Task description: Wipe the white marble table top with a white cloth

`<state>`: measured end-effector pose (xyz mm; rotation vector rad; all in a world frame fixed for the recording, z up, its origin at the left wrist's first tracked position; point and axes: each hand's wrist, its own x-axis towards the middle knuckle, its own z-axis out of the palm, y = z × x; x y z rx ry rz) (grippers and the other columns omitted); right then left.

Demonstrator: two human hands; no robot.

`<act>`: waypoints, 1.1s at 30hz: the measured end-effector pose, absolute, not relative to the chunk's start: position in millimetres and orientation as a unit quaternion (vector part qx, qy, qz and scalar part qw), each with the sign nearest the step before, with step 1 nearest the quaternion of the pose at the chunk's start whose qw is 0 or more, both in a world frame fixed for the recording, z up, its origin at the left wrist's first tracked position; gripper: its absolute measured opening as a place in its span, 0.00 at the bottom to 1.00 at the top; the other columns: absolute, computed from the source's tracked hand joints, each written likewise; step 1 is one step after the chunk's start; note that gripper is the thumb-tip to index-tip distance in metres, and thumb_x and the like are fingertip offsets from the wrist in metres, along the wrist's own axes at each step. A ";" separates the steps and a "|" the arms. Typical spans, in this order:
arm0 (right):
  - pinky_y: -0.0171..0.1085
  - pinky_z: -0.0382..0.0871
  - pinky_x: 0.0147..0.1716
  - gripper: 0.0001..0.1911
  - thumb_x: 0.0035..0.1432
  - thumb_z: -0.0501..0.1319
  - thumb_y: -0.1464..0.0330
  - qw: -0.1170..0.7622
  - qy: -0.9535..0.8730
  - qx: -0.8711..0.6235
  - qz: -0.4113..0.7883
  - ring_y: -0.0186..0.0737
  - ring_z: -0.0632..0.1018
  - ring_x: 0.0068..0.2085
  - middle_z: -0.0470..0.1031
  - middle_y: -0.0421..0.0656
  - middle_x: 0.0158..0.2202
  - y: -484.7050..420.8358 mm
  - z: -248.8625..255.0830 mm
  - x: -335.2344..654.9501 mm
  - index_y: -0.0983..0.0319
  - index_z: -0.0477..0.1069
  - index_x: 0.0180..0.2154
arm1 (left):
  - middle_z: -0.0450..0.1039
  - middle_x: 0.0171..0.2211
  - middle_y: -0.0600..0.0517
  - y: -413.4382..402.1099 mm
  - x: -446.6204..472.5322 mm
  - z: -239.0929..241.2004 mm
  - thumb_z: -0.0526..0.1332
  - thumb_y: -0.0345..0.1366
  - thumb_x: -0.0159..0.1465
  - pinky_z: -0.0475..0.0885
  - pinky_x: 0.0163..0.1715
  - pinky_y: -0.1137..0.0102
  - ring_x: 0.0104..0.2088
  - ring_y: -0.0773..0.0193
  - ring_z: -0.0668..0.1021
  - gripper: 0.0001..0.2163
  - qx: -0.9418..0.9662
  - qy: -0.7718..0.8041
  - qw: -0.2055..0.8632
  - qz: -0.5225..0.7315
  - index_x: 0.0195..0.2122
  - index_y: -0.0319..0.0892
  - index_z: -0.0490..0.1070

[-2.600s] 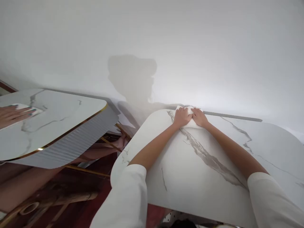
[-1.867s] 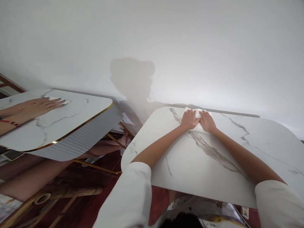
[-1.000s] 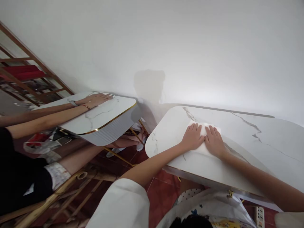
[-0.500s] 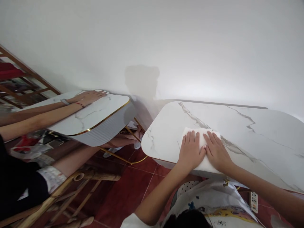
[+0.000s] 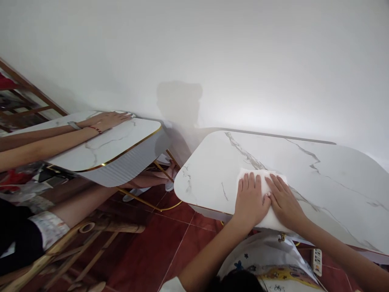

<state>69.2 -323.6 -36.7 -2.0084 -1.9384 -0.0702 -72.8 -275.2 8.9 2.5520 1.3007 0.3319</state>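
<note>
My left hand [image 5: 251, 200] and my right hand [image 5: 284, 200] lie side by side, fingers stretched flat, pressing a folded white cloth [image 5: 272, 221] onto the white marble table [image 5: 319, 178]. The cloth sits at the table's near edge, partly hidden under both palms. Both of my forearms reach in from the bottom of the view.
To the left stands a second marble table with a gold rim [image 5: 121, 154]. Another person's hands [image 5: 107, 120] press flat on its top. A wooden chair frame [image 5: 91, 247] stands on the red tiled floor. A power strip [image 5: 317, 256] lies below the table. A white wall is behind.
My two hands have drawn the cloth from the far side of the table back to its near edge. The view has shifted, showing more of the floor and the other person.
</note>
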 end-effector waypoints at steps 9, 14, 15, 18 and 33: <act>0.53 0.58 0.62 0.28 0.65 0.41 0.65 0.185 -0.679 -0.710 -0.020 0.48 0.54 0.68 0.57 0.47 0.66 -314.7 -38.6 93.8 0.61 0.58 0.63 | 0.52 0.66 0.37 -265.9 -48.4 7.6 0.49 0.43 0.65 0.49 0.64 0.48 0.66 0.42 0.53 0.30 0.886 0.436 0.121 0.100 0.65 0.33 0.54; 0.54 0.58 0.61 0.27 0.65 0.41 0.67 0.166 -0.672 -0.721 -0.015 0.51 0.56 0.67 0.58 0.49 0.66 -293.6 -32.7 104.1 0.63 0.59 0.63 | 0.52 0.66 0.35 -241.2 -36.0 7.9 0.49 0.44 0.65 0.49 0.63 0.47 0.66 0.40 0.54 0.29 0.900 0.413 0.109 0.088 0.64 0.33 0.54; 0.54 0.58 0.61 0.27 0.65 0.41 0.67 0.167 -0.672 -0.721 -0.017 0.51 0.56 0.67 0.59 0.49 0.66 -288.2 -30.9 106.1 0.63 0.59 0.62 | 0.53 0.66 0.35 -235.1 -33.3 7.9 0.49 0.44 0.65 0.50 0.62 0.47 0.66 0.40 0.54 0.28 0.901 0.412 0.105 0.087 0.64 0.34 0.54; 0.55 0.56 0.61 0.27 0.65 0.40 0.67 0.167 -0.669 -0.724 -0.019 0.52 0.57 0.66 0.59 0.50 0.66 -269.3 -25.2 113.2 0.64 0.60 0.62 | 0.54 0.65 0.35 -215.0 -23.7 6.7 0.48 0.44 0.66 0.51 0.61 0.49 0.65 0.41 0.56 0.27 0.906 0.403 0.086 0.094 0.63 0.33 0.54; 0.53 0.60 0.57 0.26 0.64 0.42 0.69 0.179 -0.682 -0.707 -0.046 0.54 0.62 0.63 0.62 0.53 0.63 -139.2 -27.2 176.5 0.66 0.61 0.60 | 0.68 0.52 0.43 -94.9 34.4 3.2 0.52 0.43 0.64 0.56 0.56 0.57 0.55 0.50 0.65 0.17 0.896 0.407 0.066 0.165 0.51 0.41 0.65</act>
